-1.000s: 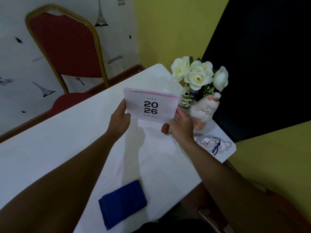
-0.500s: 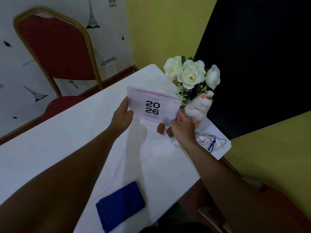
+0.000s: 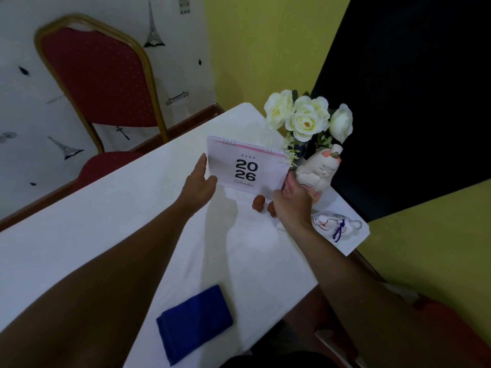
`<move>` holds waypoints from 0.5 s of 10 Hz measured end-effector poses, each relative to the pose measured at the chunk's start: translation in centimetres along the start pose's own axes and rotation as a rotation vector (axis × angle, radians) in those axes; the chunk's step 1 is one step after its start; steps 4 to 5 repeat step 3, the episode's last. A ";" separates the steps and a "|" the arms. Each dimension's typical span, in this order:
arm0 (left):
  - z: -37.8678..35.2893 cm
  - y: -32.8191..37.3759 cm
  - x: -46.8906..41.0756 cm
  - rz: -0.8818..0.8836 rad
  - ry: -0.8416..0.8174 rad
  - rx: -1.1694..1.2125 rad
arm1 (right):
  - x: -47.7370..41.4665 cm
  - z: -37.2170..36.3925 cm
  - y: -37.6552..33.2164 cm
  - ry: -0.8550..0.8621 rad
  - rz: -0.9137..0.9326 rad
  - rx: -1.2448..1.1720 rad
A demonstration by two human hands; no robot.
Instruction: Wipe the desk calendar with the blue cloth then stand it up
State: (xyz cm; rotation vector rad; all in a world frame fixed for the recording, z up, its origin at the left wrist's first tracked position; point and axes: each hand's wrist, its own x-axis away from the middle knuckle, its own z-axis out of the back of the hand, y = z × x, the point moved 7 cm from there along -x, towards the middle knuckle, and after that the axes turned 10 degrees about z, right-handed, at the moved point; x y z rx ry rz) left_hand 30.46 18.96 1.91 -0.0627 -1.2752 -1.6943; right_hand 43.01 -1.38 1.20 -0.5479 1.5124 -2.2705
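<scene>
Evidently to seat it upright, left hand (image 3: 198, 181) and right hand (image 3: 291, 196) pinch the desk calendar (image 3: 245, 167) by its side edges, blue cloth (image 3: 194, 324) lying apart.

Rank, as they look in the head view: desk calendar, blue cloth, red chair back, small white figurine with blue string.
1. Red chair back
2. Desk calendar and blue cloth: alike; the cloth lies nearer the camera, so unsure.
3. Small white figurine

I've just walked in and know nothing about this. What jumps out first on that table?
The white desk calendar marked 2026 stands out mid-table, upright, with the left hand at its left edge and the right hand at its lower right corner. Just behind it sits a bunch of white roses, and a folded blue cloth lies untouched at the near edge.
</scene>
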 end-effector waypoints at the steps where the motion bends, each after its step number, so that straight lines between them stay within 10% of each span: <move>1: 0.8 -0.7 0.9 0.024 0.009 -0.080 | 0.4 0.2 -0.8 0.062 0.054 -0.011; 5: 1.6 -1.9 3.6 -0.041 -0.003 -0.278 | 2.6 1.0 -2.3 0.211 0.099 -0.004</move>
